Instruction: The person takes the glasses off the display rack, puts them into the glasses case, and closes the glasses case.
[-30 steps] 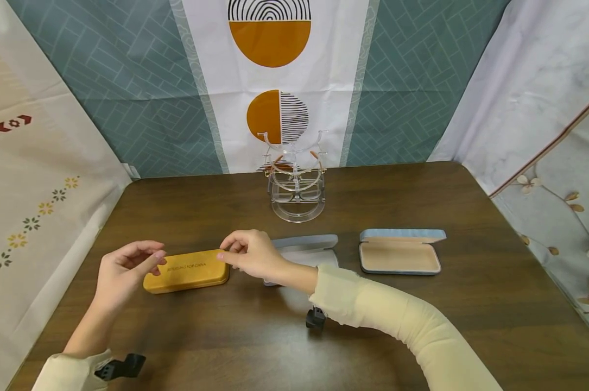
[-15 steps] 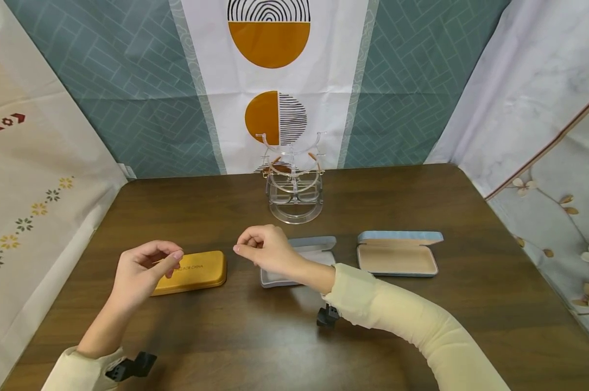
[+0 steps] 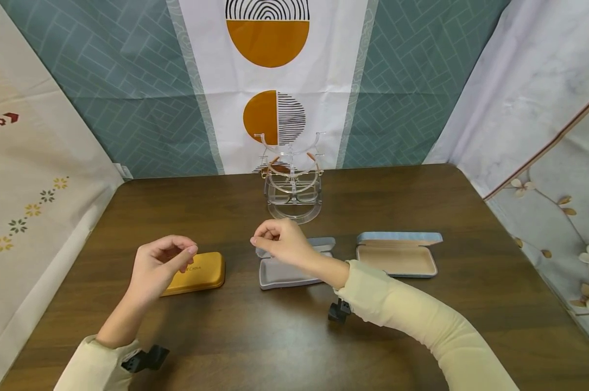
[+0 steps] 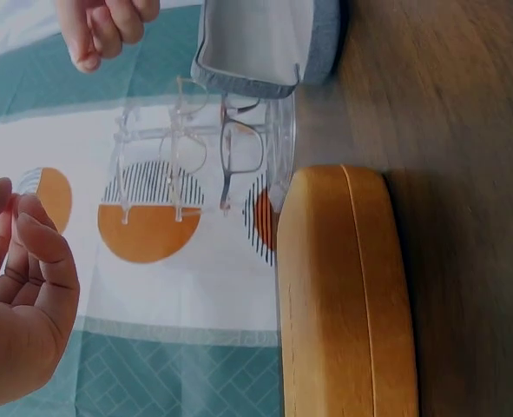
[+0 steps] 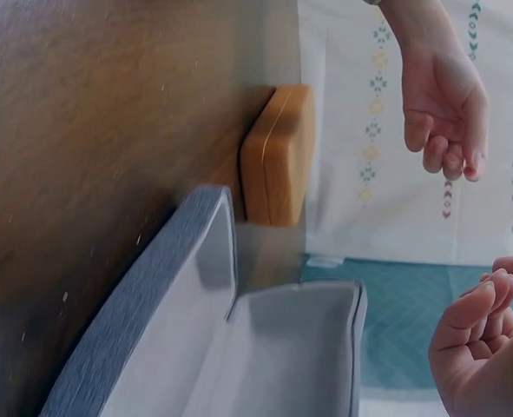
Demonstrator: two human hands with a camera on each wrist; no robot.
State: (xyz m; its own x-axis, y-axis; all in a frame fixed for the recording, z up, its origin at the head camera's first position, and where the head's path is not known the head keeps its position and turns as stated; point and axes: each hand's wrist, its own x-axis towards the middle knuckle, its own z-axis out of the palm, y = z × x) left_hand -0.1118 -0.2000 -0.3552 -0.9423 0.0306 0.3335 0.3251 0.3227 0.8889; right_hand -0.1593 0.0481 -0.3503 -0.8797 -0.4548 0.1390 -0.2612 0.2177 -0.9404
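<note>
A closed yellow glasses case [image 3: 201, 270] lies on the brown table [image 3: 226, 336]. My left hand [image 3: 185, 256] hovers over its left end, fingers loosely curled, holding nothing. The left wrist view shows the yellow case [image 4: 343, 295] apart from that hand [image 4: 22, 278]. An open grey case [image 3: 282, 273] with nothing inside lies to the right of the yellow one. My right hand [image 3: 265, 241] floats above its hinge side with curled fingers and nothing in them. In the right wrist view the grey case [image 5: 239, 347] gapes below the right hand [image 5: 486, 347].
A clear stand [image 3: 292, 184] holding glasses stands at the back centre of the table. An open blue case [image 3: 397, 259] with tan lining lies right of the grey one. Patterned cloth walls enclose the table on three sides.
Both hands have left the ends of the yellow case and drifted right. The right hand now hangs over the grey case; the left hangs over the yellow case's left end.
</note>
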